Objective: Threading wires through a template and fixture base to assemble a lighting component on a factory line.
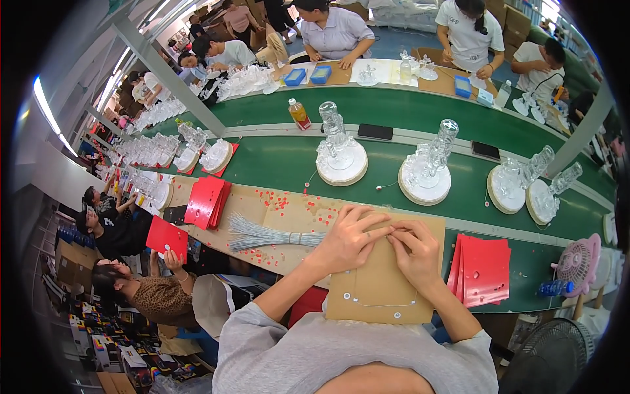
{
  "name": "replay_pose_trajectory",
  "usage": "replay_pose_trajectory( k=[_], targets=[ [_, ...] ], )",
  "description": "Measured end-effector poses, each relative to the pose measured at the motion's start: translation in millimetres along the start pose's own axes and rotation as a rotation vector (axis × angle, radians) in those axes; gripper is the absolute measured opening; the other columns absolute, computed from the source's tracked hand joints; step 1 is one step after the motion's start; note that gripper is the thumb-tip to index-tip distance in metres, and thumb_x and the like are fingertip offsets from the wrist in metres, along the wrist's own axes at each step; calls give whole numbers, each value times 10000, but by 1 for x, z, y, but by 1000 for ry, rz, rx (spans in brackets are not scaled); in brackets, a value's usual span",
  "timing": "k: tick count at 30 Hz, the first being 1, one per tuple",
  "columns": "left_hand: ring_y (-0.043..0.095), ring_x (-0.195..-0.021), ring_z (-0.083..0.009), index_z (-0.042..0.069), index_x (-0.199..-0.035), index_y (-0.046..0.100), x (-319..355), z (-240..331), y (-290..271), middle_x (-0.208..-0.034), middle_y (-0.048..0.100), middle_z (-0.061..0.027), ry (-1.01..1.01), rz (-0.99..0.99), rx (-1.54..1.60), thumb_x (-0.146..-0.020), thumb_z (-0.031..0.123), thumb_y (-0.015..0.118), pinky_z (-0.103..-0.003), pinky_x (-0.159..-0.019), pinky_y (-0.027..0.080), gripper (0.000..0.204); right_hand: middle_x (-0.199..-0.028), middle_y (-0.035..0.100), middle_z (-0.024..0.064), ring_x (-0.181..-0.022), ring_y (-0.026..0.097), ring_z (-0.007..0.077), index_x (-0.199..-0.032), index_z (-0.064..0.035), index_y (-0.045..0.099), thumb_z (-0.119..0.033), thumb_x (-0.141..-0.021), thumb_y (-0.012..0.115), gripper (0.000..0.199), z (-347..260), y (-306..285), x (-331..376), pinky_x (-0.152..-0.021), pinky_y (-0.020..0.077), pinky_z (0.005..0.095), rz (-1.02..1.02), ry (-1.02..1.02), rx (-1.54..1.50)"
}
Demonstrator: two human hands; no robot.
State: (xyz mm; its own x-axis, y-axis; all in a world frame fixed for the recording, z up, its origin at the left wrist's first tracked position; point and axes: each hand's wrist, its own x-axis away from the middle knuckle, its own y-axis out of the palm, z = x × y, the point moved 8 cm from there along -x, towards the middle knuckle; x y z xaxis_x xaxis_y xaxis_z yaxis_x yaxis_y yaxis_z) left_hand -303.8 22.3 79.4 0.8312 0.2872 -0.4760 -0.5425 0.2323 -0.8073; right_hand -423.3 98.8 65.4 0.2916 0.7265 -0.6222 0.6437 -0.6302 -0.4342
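Observation:
A flat brown board [380,289] lies in front of me at the table edge, against my body. On its lower part are small white round discs [397,315] and a thin pale wire [387,305]. My left hand [349,238] rests over the board's upper left, fingers bent. My right hand [417,255] comes over its right side, the fingertips of both hands meeting in a pinch near the upper middle. Whatever is between the fingertips is too small and hidden to make out. Left of my left hand lies a tied bundle of thin grey wires [282,240].
Red sheets [484,270] are stacked right of the board, and more red sheets [207,202] lie left. Small red discs [279,200] litter the bench. Clear figures on round white bases [341,161] stand on the green belt [262,164]. Several co-workers sit opposite and at left.

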Motion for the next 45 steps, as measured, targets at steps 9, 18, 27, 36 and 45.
replay_pose_trajectory(
  k=[9,18,27,36,45],
  targets=[
    [620,-1127,-285,102,-1124,760,0,-3,4,-1276,689,-38,18,8,20,-785,26,739,-444,-947,453,347,-951,716,62,-865,668,256,-832,-36,752,9,-719,815,137,28,4,-3,-759,527,364,-153,123,-164],
    [629,-1128,-276,113,-1076,773,2,-1,1,-1246,705,-22,-23,61,60,-782,19,763,-441,-958,455,309,-1068,699,68,-1001,624,288,-850,-73,752,-36,-685,850,195,19,-3,-15,-821,514,395,-203,-110,-18],
    [633,-1143,-283,98,-1054,776,-2,-10,5,-1219,716,-45,-64,29,66,-791,25,770,-439,-993,443,274,-1033,644,125,-980,626,320,-989,-44,723,-51,-707,848,309,15,-3,-3,-843,532,406,-188,68,-55],
    [636,-1119,-307,80,-1074,745,-8,-9,5,-1190,718,-65,-53,44,88,-812,19,755,-462,-981,442,269,-992,622,126,-951,630,313,-991,-26,696,-48,-738,833,288,16,-4,-2,-820,531,400,-165,111,-100],
    [627,-1134,-320,83,-1047,768,-5,-5,2,-1187,716,-69,-36,47,60,-774,2,741,-464,-993,441,285,-938,642,119,-895,660,305,-901,-6,686,-26,-729,839,232,16,0,0,-817,534,391,-90,153,-69]
  ],
)
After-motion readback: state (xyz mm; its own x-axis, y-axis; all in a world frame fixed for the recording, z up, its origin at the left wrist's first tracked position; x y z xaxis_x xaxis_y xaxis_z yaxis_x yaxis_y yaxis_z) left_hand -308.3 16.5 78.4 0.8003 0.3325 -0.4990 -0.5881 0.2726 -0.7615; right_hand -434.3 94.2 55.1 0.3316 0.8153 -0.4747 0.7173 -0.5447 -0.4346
